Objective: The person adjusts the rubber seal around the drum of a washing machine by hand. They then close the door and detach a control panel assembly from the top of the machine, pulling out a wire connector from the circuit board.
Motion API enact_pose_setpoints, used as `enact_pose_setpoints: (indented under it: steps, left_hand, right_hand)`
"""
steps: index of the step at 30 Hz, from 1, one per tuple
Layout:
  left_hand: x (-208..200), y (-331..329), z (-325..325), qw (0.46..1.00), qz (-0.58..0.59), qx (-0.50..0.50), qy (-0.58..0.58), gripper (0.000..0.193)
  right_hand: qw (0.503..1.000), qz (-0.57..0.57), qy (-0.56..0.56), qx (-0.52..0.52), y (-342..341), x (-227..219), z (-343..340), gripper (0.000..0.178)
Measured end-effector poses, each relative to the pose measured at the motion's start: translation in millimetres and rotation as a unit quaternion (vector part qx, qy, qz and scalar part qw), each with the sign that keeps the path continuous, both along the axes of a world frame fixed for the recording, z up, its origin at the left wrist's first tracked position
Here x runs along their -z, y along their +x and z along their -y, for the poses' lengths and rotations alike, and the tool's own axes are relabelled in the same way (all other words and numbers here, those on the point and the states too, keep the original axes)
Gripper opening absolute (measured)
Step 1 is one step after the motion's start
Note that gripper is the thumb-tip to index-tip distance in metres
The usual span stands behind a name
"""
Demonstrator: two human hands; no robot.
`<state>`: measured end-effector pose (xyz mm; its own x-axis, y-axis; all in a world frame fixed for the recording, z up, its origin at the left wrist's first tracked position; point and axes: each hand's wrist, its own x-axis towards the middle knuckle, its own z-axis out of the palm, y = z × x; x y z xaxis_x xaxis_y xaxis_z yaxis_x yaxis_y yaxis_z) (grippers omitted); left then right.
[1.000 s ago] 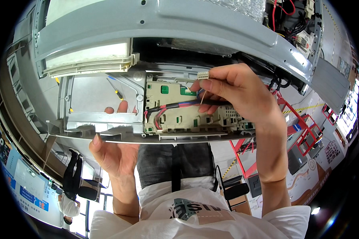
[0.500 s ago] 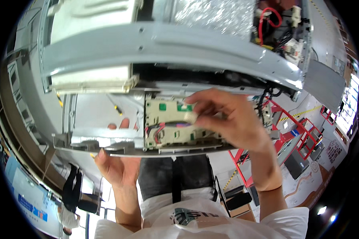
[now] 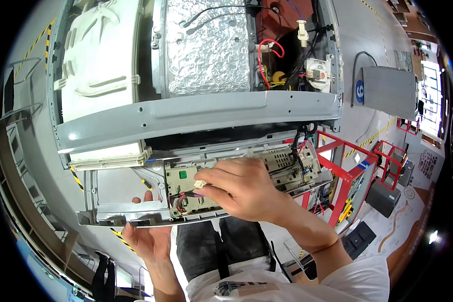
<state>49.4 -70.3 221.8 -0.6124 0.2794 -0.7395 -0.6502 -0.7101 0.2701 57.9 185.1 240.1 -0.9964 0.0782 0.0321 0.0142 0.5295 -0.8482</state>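
My right hand (image 3: 249,189) pinches a small white wire connector (image 3: 200,184) between thumb and forefinger. Red, dark and purple wires (image 3: 182,200) run from it across a beige circuit-board housing (image 3: 173,176) with green patches. That housing is set in a long grey control panel (image 3: 131,220). Below the panel's left part, my left hand (image 3: 153,244) grips the lower edge, its thumb in front and fingertips showing through the panel's opening. My right hand covers the middle of the housing. Whether the connector touches the board, I cannot tell.
Beyond the panel stands an opened appliance with a grey crossbar (image 3: 201,113), a white plastic box (image 3: 103,60), a foil-covered block (image 3: 206,55) and loose wiring at right. Black cables (image 3: 301,146) link it to the panel. A red metal frame (image 3: 345,176) stands at right.
The view has shifted, showing more of the appliance, and the panel now slants up to the right. My right hand has brought the connector left along the housing. My left hand keeps its hold.
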Motion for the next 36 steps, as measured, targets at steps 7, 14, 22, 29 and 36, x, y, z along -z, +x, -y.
enact_pose_setpoints:
  steps: [7, 14, 22, 29, 36]
  left_hand:
    - [-3, -1, -1, 1.000, -0.005, 0.006, -0.005, 0.051]
    - [-16, -9, -11, 0.998, 0.048, -0.010, -0.040, 0.051]
    - [-14, -13, -13, 0.998, 0.048, -0.014, -0.028, 0.054]
    - [-9, -10, -8, 1.000, 0.025, -0.007, -0.003, 0.052]
    - [-9, -9, -7, 0.999, 0.030, -0.016, 0.011, 0.053]
  right_hand:
    - [0.991, 0.060, -0.033, 0.116, -2, 1, 5, 0.013]
    - [0.974, 0.140, -0.113, 0.134, -12, 6, -2, 0.020]
    - [0.845, 0.334, -0.405, 0.103, -17, 15, -24, 0.023]
    - [0.855, 0.333, -0.387, 0.085, -21, 11, -27, 0.022]
    - [0.948, 0.237, -0.203, 0.067, -9, -6, -14, 0.017]
